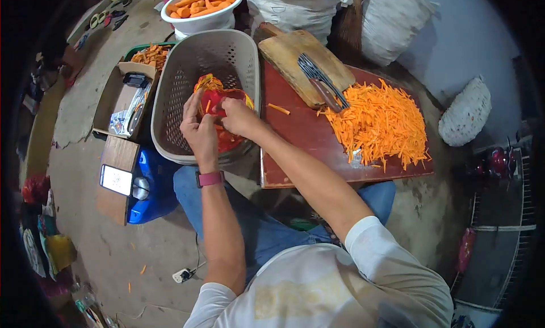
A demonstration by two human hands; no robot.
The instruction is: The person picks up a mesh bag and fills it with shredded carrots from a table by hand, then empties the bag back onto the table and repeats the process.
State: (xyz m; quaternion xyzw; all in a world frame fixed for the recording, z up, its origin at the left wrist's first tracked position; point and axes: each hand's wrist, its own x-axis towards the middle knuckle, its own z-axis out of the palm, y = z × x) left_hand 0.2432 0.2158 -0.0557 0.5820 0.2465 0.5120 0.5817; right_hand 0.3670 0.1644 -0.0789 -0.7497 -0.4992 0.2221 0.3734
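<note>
Inside the tall grey perforated plastic basket, a red plastic bag with yellow patterning lies between my hands. My left hand, with a band at its wrist, is closed on the bag's left side. Bent fingers of my right hand grip the bag from the right. A few orange shreds show at the bag between them. To the right, a big heap of shredded carrot lies on a red-brown board. A slicing tool with dark ridged blades rests against a wooden chopping board.
A white basin of peeled carrots stands behind the basket. Left are a cardboard box, orange peelings and a phone on a wooden board by a blue container. White sacks stand at the back.
</note>
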